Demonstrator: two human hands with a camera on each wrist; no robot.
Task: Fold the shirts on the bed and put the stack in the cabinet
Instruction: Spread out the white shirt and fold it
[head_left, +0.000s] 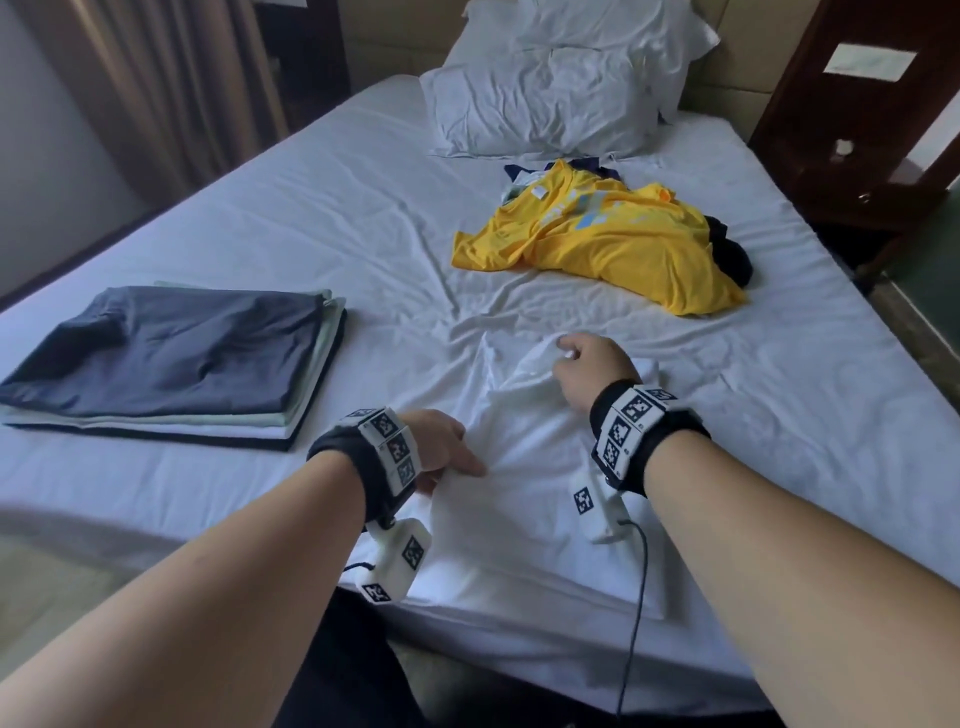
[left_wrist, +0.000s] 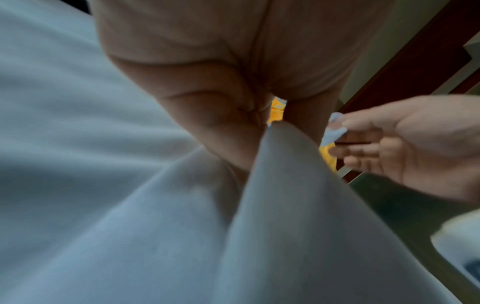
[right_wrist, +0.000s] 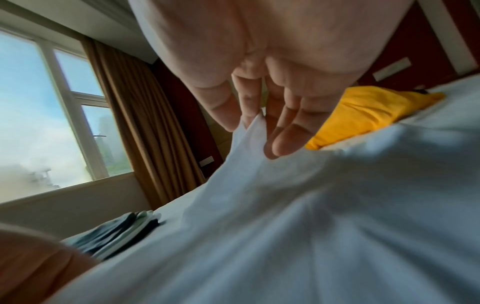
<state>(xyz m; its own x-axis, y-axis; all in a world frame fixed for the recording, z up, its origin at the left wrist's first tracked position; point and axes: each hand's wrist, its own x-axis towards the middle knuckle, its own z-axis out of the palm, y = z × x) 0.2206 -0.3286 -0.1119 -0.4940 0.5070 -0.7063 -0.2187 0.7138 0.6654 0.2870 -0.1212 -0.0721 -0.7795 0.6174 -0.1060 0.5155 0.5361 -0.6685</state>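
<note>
Pinching white shirt on bed: left hand grips edge, right hand pinches corner; uneven pull likely skews the fold

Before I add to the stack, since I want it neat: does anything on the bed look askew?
The folded stack lies square. The yellow shirt sits crumpled over dark clothes near the pillows, unfolded. The white shirt, pinched by both hands, is bunched.

Matt cloth shirt (creased, white)

bare sheet between stack, yellow shirt
</note>
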